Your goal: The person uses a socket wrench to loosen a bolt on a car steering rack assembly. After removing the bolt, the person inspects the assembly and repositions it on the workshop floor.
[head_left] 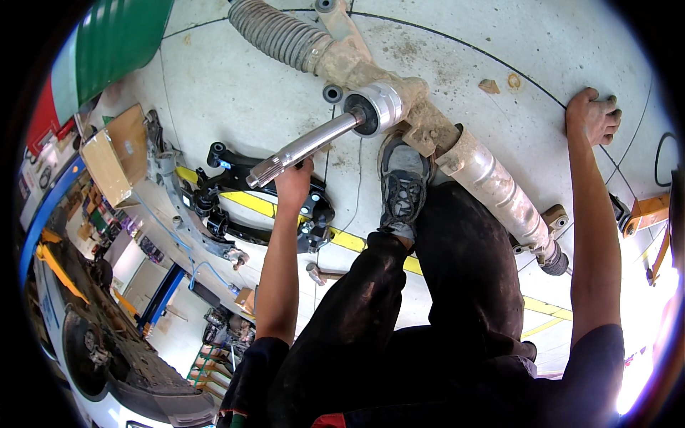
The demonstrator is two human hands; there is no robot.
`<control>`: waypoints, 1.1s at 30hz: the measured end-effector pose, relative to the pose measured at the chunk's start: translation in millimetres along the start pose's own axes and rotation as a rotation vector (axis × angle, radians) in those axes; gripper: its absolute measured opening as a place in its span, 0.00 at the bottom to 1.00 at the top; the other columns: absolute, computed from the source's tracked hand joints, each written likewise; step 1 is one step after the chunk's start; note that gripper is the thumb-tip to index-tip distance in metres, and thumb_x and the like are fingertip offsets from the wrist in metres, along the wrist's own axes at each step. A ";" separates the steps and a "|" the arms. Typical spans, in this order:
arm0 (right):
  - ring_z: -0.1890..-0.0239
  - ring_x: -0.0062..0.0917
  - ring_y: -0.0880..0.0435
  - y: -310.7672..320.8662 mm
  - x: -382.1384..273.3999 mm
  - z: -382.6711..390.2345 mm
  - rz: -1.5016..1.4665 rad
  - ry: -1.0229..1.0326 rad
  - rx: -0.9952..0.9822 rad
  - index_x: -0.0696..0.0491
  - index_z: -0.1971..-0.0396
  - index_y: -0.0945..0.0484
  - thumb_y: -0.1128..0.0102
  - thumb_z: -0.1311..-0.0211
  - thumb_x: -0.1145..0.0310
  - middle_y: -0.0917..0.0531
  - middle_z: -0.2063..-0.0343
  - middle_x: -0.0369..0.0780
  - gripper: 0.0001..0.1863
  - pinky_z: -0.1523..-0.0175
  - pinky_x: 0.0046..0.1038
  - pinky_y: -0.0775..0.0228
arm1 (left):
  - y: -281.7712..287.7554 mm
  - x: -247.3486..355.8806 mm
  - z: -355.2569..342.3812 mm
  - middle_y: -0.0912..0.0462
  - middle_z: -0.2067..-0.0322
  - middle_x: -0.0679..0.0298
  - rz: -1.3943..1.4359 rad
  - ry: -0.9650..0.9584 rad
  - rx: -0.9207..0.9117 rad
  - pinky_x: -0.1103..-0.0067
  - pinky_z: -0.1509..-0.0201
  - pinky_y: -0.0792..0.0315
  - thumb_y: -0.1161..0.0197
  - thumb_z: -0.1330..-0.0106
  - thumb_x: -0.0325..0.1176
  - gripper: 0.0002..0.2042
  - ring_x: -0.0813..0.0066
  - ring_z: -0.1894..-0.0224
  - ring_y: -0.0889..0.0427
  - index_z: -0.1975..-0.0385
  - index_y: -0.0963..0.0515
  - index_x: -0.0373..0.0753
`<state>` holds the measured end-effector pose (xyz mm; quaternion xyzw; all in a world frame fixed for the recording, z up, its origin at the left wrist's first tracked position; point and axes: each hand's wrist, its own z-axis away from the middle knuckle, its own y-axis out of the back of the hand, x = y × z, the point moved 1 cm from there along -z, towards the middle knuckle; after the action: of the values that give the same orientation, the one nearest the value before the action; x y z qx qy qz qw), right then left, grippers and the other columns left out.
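Note:
A dirty steering rack point(492, 189) lies diagonally across the floor, with a ribbed bellows point(278, 32) at its far left end. From its middle a shiny splined shaft point(307, 148) sticks up out of a silver collar point(383, 107). My left hand point(292, 187) is at the shaft's lower side; the shaft hides most of its fingers, so I cannot see whether it grips the shaft. Out to the far right, my right hand point(594, 120) is closed low over the floor, fingers curled. Whatever it may hold is hidden.
Black control arms point(275, 232) lie left of my shoe point(405, 185), with a hammer point(325, 274) nearby. A cardboard box point(118, 153) and a grey metal subframe point(175, 207) are further left. An orange-brown tool part point(646, 212) stands at right. A car point(135, 410) is at lower left.

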<state>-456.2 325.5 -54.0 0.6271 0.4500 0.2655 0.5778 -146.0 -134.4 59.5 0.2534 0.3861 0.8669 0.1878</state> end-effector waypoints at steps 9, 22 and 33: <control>0.28 0.39 0.55 1.3 -1.8 0.6 -0.004 -0.008 -0.002 0.49 0.34 0.43 0.60 0.39 0.48 0.47 0.32 0.48 0.35 0.29 0.44 0.67 | -3.3 -2.0 -1.8 0.18 0.76 0.64 0.161 -0.001 -0.009 0.84 0.67 0.30 0.43 0.41 0.25 0.08 0.83 0.74 0.22 0.65 0.18 0.33; 0.28 0.38 0.54 0.1 0.1 0.5 -0.006 0.006 0.013 0.49 0.34 0.42 0.59 0.39 0.48 0.46 0.32 0.48 0.35 0.29 0.43 0.67 | -5.5 3.8 -0.6 0.18 0.74 0.67 0.167 -0.009 -0.011 0.85 0.68 0.31 0.43 0.41 0.23 0.06 0.85 0.73 0.25 0.66 0.21 0.33; 0.28 0.39 0.54 0.8 0.4 0.8 -0.010 0.012 0.025 0.50 0.34 0.41 0.59 0.39 0.48 0.46 0.32 0.48 0.35 0.29 0.43 0.66 | -9.8 10.1 -1.8 0.17 0.73 0.64 0.219 0.032 -0.004 0.82 0.65 0.26 0.42 0.34 0.29 0.07 0.81 0.72 0.21 0.64 0.21 0.32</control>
<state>-455.1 325.4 -53.4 0.6303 0.4597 0.2608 0.5687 -153.9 -124.0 54.0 0.2797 0.3572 0.8869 0.0864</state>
